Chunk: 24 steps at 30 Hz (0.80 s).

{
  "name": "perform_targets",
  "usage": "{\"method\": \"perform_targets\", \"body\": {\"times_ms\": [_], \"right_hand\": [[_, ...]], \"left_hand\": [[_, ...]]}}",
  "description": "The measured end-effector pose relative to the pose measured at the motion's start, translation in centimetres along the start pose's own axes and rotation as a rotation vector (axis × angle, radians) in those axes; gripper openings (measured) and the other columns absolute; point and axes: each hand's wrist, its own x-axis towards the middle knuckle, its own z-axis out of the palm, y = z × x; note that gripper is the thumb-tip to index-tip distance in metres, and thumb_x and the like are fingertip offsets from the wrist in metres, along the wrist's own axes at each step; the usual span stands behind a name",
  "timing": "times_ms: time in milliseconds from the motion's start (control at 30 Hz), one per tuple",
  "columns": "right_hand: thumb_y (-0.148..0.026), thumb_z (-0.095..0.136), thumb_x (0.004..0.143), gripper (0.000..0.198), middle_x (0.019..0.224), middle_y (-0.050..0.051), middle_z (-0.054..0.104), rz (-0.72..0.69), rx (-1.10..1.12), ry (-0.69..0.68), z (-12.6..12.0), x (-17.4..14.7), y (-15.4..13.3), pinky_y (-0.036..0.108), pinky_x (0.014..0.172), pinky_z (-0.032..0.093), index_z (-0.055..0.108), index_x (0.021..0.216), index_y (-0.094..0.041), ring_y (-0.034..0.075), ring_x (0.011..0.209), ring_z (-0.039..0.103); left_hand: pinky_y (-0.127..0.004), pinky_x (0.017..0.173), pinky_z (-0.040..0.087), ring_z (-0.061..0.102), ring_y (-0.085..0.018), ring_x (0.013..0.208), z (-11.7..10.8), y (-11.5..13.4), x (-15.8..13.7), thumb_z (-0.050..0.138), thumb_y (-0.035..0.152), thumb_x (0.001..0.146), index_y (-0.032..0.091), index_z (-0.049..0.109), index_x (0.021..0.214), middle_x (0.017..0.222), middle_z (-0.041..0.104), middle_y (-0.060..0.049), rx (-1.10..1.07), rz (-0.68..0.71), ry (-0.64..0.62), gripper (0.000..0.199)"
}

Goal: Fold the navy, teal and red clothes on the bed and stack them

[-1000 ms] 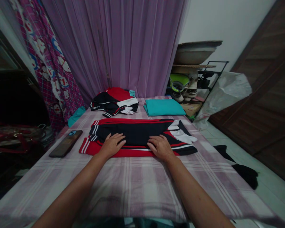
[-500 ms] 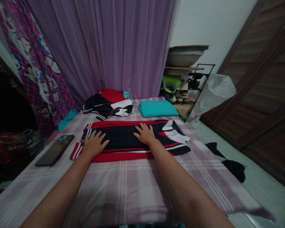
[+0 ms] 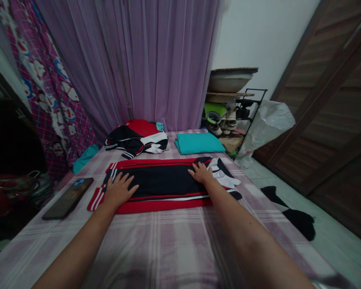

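Note:
A navy jacket [image 3: 162, 180] with red and white stripes lies folded lengthwise on the plaid bedsheet [image 3: 174, 241]. Its striped cuff and hem bands are at the left, its white and navy part at the right. My left hand [image 3: 119, 190] rests flat on the left end, fingers spread. On the right part, near the white panel, my right hand [image 3: 201, 173] lies with its fingers apart. Neither hand grips the cloth. Behind it are a crumpled navy, red and white garment [image 3: 138, 136] and a folded turquoise cloth [image 3: 200, 143].
A phone [image 3: 68, 198] lies to the left. Purple curtains [image 3: 168, 64] hang behind the bed. At the back right stand a rack [image 3: 255, 104] with shoes and a white plastic bag [image 3: 267, 124]. A black cloth [image 3: 299, 220] is on the floor, near wooden doors [image 3: 325, 120].
My right hand has slid rightward along the jacket towards its white panel. My left hand stays on the left end. The whole view has shifted slightly.

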Motion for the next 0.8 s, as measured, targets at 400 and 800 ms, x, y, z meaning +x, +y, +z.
{"method": "perform_targets", "body": {"times_ms": [400,800], "right_hand": [[-0.054,0.025,0.100,0.060,0.156,0.015,0.036,0.015,-0.080,0.140,0.5,1.3,2.7,0.062,0.113,0.015,0.040,0.150,-0.024,0.031,0.144,0.030],[-0.056,0.022,0.099,0.065,0.157,0.019,0.032,0.076,-0.128,0.219,0.2,3.9,4.5,0.059,0.113,0.014,0.038,0.151,-0.020,0.035,0.144,0.028]], "left_hand": [[-0.066,0.115,0.017,0.037,-0.033,0.142,-2.1,4.2,0.1,0.044,0.034,0.092,0.022,0.056,0.138,0.150,0.049,-0.010,-0.090,0.071,0.019,0.048],[-0.064,0.117,0.013,0.021,-0.030,0.149,-1.6,15.2,1.4,0.040,0.057,0.095,0.039,0.040,0.147,0.161,0.029,-0.006,-0.369,0.497,-0.190,0.055]]}}
